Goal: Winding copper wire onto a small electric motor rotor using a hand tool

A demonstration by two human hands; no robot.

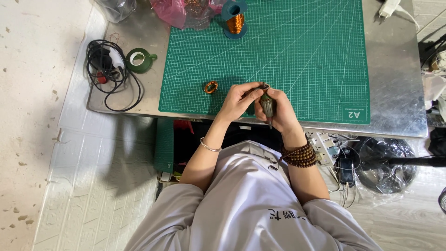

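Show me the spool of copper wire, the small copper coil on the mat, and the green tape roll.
Spool of copper wire [235, 21], head view, on its copper winding.
Small copper coil [211, 87], head view, on the ring of wire.
Green tape roll [138, 59], head view, on its green rim.

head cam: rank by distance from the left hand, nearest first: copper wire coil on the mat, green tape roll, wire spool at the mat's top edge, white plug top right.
From the left hand:
1. Copper wire coil, just to its left on the green mat.
2. Green tape roll, off the mat, on the metal table.
3. Wire spool, at the mat's top edge; close to the tape roll in distance, so this order is loose.
4. White plug, far top right corner.
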